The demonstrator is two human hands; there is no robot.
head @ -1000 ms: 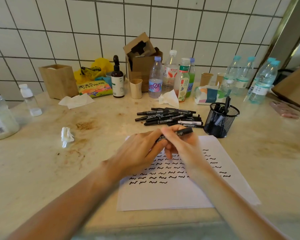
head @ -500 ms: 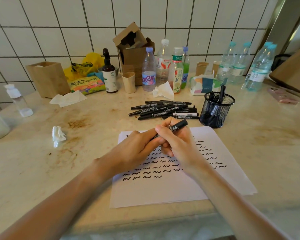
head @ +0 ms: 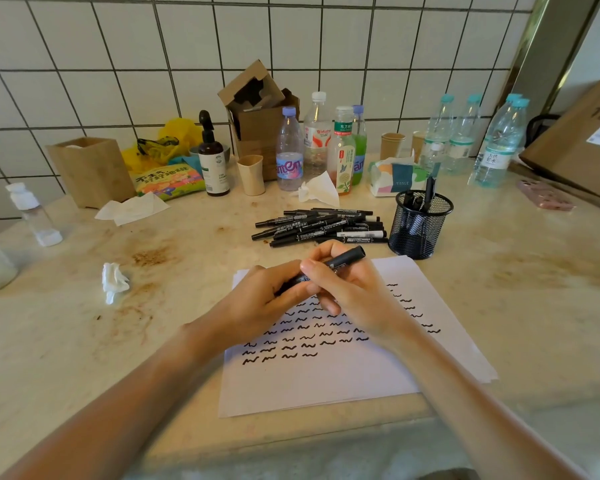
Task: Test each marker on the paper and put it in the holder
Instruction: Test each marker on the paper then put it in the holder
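Note:
Both hands hold one black marker [head: 345,258] over the white paper [head: 329,379]. My left hand [head: 260,303] grips its lower end, which is hidden in the fingers. My right hand [head: 347,292] pinches the barrel, and the upper end sticks out to the right. Rows of black squiggles cover the paper. A pile of several black markers [head: 323,226] lies just beyond the paper. The black mesh holder [head: 420,230] stands to the right of the pile with a few markers upright in it.
Along the tiled wall stand water bottles [head: 499,143], drink bottles [head: 290,154], a cardboard box [head: 257,123], paper cups, a tissue pack [head: 395,176] and a pump bottle [head: 212,161]. Crumpled tissues [head: 113,280] lie on the stained counter at left. A pink phone [head: 544,200] lies at far right.
The hands have stayed together on the marker over the paper. The marker's free end has tilted up slightly to the right. The camera has shifted a little.

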